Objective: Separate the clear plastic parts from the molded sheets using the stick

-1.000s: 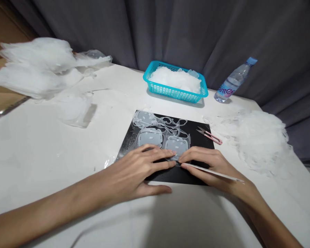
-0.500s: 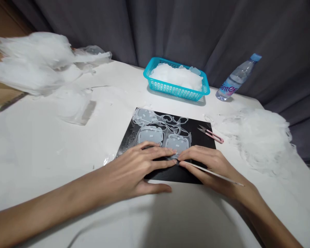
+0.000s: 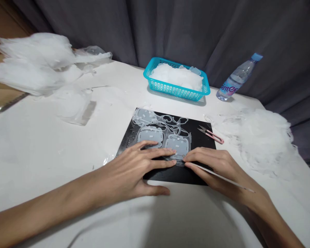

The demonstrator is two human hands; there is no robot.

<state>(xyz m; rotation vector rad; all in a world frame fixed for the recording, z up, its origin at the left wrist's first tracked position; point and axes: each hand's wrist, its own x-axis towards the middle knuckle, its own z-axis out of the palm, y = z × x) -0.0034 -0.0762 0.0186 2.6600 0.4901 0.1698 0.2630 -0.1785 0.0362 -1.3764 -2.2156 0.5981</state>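
Note:
A translucent plastic sheet with several rounded-square moulded pieces [image 3: 177, 144] and thin looping strips lies on a black mat [image 3: 167, 175]. My left hand [image 3: 142, 163] is spread flat over the sheet's near left part, its fingertips pressing beside the right-hand piece. In my right hand [image 3: 214, 168] a thin white stick-like tool [image 3: 222, 177] is pinched between thumb and fingers, its back end lying over the wrist. The tool's tip, at the near right edge of that piece, is hidden by the fingers. Pink thread snips [image 3: 211, 134] rest on the mat's right side.
A turquoise basket [image 3: 179, 92] full of white translucent pieces stands at the back. Right of it is a water bottle [image 3: 232, 81]. Piles of thin plastic lie at the right [image 3: 266, 141] and far left [image 3: 38, 62]. A grey curtain [image 3: 170, 31] hangs behind the white table [image 3: 54, 148].
My right hand has shifted slightly right with the tool, along the near edge of the right-hand piece. My left hand stays nearly in place.

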